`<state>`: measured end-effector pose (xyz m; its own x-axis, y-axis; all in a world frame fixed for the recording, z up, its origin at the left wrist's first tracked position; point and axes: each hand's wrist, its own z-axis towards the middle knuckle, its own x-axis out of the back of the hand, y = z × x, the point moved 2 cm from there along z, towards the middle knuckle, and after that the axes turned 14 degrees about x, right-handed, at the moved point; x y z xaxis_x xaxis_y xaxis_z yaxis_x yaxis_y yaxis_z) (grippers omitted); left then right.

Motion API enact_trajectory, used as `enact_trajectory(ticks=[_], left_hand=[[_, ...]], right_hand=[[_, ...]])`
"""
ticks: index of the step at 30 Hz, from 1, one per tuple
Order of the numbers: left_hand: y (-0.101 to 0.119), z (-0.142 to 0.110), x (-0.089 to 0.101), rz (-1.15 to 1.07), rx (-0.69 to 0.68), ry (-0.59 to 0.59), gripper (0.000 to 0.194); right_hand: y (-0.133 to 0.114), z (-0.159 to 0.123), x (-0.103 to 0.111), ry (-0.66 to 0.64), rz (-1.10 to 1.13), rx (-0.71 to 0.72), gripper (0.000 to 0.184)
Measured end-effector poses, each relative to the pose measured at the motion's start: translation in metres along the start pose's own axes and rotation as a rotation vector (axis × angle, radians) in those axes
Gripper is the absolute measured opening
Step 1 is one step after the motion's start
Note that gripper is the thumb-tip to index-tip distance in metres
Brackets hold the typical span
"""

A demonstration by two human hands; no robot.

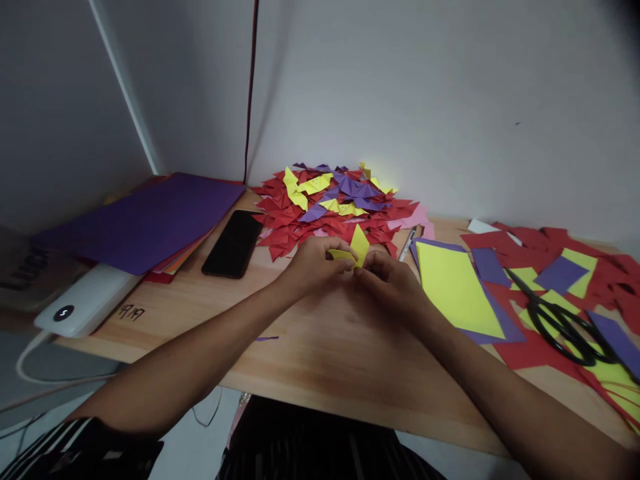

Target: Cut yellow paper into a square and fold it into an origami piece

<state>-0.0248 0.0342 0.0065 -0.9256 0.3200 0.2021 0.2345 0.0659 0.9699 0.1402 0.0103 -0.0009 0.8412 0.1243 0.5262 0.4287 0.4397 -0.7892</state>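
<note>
A small piece of folded yellow paper (359,245) is held between both hands above the middle of the table. My left hand (321,265) pinches its left side, with one flap poking out past the fingers. Closed on its lower right edge is my right hand (385,275), thumb and fingertips together. One pointed corner of the paper stands upright between the hands. Just beyond them lies a heap of folded paper shapes (285,217) in red, purple and yellow. My fingers hide part of the folds.
Left are a black phone (233,244), purple sheets (165,220) and a white power bank (93,303) with a cable. Right are a pen (407,245), yellow sheets (455,287), black-handled scissors (565,323) and red scraps (530,247). A purple sliver (267,339) lies near the front edge.
</note>
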Motion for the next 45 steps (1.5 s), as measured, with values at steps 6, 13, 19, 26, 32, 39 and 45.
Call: enact_trajectory(ticks=[6,13,19,26,32,39,45], left_hand=[[-0.002,0.006,0.004,0.059,-0.079,-0.03,0.009],[0.002,0.003,0.003,0.052,-0.103,-0.037,0.005],[-0.003,0.005,0.0,-0.131,-0.065,-0.056,0.009],[0.004,0.001,0.002,0.044,-0.111,-0.056,0.007],[0.006,-0.003,0.003,0.098,-0.145,0.026,0.003],[0.007,-0.003,0.002,0.179,-0.172,0.0,0.006],[0.01,-0.005,0.003,0.326,-0.231,0.035,0.012]], right_hand=[[0.001,0.001,0.001,-0.06,0.066,-0.03,0.018],[0.0,0.002,0.001,-0.058,0.029,0.032,0.022],[-0.006,0.0,0.003,-0.01,0.076,0.048,0.024],[0.0,-0.002,0.001,-0.005,0.041,0.043,0.021],[-0.001,-0.001,0.001,-0.019,0.049,0.058,0.023],[0.001,-0.001,0.0,-0.036,0.034,0.054,0.023],[0.003,-0.002,-0.001,-0.051,0.009,0.069,0.022]])
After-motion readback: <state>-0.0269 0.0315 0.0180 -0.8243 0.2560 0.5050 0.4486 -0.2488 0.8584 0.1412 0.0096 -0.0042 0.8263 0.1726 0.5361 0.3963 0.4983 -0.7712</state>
